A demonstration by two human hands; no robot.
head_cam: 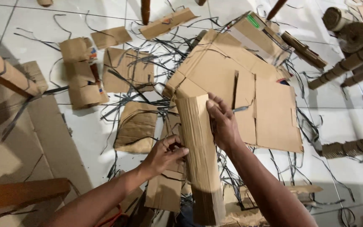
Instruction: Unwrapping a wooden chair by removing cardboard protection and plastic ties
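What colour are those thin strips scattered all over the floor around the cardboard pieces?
The thin plastic-looking strips are dark grey to black, clearest in the head view against the pale tiled floor.

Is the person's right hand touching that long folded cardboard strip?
Touching. The head view shows the right hand gripping the upper edge of the folded cardboard strip, fingers wrapped over it.

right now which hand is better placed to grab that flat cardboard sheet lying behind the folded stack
Probably the right hand. It grips the folded cardboard stack at its far upper edge, next to the flat cardboard sheet. The left hand holds the stack's near left side, with the stack between it and the sheet.
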